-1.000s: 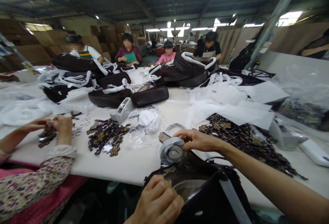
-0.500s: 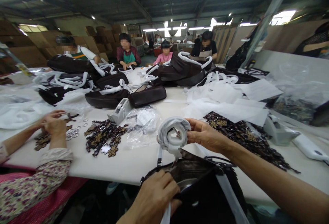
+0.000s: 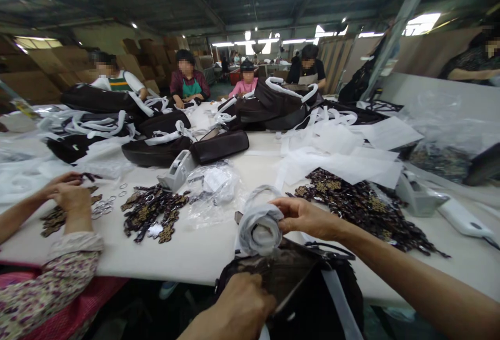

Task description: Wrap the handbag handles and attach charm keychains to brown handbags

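A dark brown handbag (image 3: 304, 319) sits with its mouth open at the table's front edge, its brown lining showing. My left hand (image 3: 240, 303) is closed on the near rim of the bag, its fingertips partly hidden. In my right hand (image 3: 302, 217), thumb and fingers pinch a coiled strap wrapped in white padding (image 3: 260, 230), just above the far side of the opening. One loose white loop stands out behind the coil. A pale-wrapped handle (image 3: 338, 298) hangs down the bag's right side.
Dark tag-like pieces lie heaped to the right (image 3: 359, 210) and left (image 3: 156, 212). A tape dispenser (image 3: 175, 171) and a clear plastic bag (image 3: 214, 189) lie ahead. Brown bags (image 3: 219, 147) pile up farther back. A co-worker's hands (image 3: 70, 194) handle small pieces at left.
The coiled strap has come down and nearer to the bag's opening in my right hand, and its face has tilted. My left hand stays at the rim, slightly lower. The view has shifted a little.
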Available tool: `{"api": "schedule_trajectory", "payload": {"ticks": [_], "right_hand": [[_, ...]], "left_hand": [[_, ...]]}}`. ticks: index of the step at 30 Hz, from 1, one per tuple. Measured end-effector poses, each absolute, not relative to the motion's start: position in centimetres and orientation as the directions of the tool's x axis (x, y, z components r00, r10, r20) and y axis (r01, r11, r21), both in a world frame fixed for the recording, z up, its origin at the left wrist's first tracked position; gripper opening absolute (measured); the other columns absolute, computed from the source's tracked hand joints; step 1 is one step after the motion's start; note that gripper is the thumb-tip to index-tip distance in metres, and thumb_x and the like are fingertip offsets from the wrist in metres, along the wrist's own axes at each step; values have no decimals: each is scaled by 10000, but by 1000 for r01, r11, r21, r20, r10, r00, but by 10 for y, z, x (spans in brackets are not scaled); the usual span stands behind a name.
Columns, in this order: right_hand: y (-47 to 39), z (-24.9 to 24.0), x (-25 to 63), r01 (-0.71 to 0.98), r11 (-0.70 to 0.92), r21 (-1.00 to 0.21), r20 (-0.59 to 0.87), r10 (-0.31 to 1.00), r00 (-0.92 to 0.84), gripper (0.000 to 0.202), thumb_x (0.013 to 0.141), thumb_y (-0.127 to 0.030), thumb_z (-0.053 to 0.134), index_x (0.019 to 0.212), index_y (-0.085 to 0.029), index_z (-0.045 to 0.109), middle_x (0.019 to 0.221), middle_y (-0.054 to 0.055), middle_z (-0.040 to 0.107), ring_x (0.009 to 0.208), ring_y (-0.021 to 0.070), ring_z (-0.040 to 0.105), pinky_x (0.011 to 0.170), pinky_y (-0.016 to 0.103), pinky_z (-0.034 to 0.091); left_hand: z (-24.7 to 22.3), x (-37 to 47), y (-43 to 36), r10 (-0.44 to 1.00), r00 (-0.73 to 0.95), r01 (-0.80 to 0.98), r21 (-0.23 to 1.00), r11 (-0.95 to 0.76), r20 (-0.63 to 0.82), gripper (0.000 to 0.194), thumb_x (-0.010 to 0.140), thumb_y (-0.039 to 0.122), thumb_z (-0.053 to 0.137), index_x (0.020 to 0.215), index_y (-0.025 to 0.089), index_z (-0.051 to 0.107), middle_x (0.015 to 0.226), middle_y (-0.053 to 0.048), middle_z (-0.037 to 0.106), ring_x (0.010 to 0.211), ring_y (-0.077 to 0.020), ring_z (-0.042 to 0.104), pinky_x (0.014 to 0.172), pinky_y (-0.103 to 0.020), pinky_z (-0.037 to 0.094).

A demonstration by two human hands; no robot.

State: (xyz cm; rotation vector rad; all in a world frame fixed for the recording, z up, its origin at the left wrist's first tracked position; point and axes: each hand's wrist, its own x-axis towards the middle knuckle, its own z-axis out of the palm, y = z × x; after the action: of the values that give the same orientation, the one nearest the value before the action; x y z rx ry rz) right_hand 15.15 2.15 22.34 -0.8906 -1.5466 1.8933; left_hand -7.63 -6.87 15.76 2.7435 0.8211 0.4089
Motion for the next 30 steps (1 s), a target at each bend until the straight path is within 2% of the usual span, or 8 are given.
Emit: {"api": "schedule_trajectory", "payload": {"ticks": [3, 9, 12, 15, 17, 19, 24, 30], "right_hand": [[21, 225, 148, 149, -180, -972, -228, 598, -768, 419, 738, -208, 708, 1155, -204, 663, 978, 24, 694, 878, 183, 634, 736, 266, 509], [24, 235, 130, 446, -178, -877, -479, 255, -840, 426, 709, -205, 635, 1134, -221, 659, 844, -6, 677, 672, 153, 627, 595, 251, 519], [11, 226, 103, 619, 242, -747, -583, 209, -785, 319, 645, -158, 644, 950, -238, 698, 677, -39, 635, 563, 147, 593, 549, 253, 486], [-3, 211, 78, 567, 598, -566, -598, 175, -782, 124, 604, -137, 685, 558, -204, 591, 483, -47, 518, 532, 165, 566, 545, 274, 451], [-2, 211, 77, 543, 594, -594, -539, 208, -816, 177, 630, -153, 690, 517, -198, 561, 499, -35, 542, 569, 171, 583, 558, 275, 451], [10, 224, 91, 549, 404, -732, -443, 330, -834, 29, 720, -208, 654, 716, -202, 682, 675, -7, 670, 666, 177, 638, 596, 270, 483], [59, 268, 158, 351, -165, -922, -376, 609, -699, 423, 903, -484, 530, 1119, -153, 680, 1003, 107, 737, 905, 229, 705, 744, 328, 571], [68, 218, 212, 396, -94, -914, -209, 943, -258, 433, 779, -377, 711, 1163, -181, 668, 1083, 107, 725, 995, 261, 677, 906, 415, 535]], "left_hand": [[161, -83, -81, 411, 864, 399, 104, -911, 291, 299, 748, 320, 746, 623, 216, 495, 499, 53, 580, 538, -153, 545, 472, -305, 302], [174, -88, -91, 433, 800, 472, 8, -881, 415, 236, 838, 303, 628, 677, 217, 478, 512, 52, 563, 438, -132, 504, 424, -337, 202], [181, -82, -88, 431, 793, 476, 3, -879, 431, 192, 843, 230, 588, 692, 221, 471, 514, 50, 560, 436, -133, 502, 443, -328, 224], [193, -78, -84, 431, 795, 451, 60, -891, 426, 183, 832, 222, 608, 704, 221, 478, 553, 52, 588, 477, -138, 530, 470, -316, 276], [206, -81, -79, 482, 803, 464, 138, -875, 350, 171, 821, 250, 649, 727, 219, 510, 608, 48, 626, 534, -145, 565, 498, -300, 310], [221, -88, -69, 590, 779, 532, 274, -801, 213, 118, 812, 257, 673, 776, 220, 568, 690, 37, 667, 616, -153, 602, 548, -275, 348], [227, -110, -8, 759, 628, 577, 758, -305, -172, 94, 811, 286, 618, 795, 198, 651, 732, 38, 666, 669, -143, 596, 585, -227, 391], [137, -109, 78, 938, 231, 615, 786, 63, -257, 136, 711, 293, 623, 664, 168, 598, 664, -7, 610, 700, -205, 587, 659, -294, 433]]}}
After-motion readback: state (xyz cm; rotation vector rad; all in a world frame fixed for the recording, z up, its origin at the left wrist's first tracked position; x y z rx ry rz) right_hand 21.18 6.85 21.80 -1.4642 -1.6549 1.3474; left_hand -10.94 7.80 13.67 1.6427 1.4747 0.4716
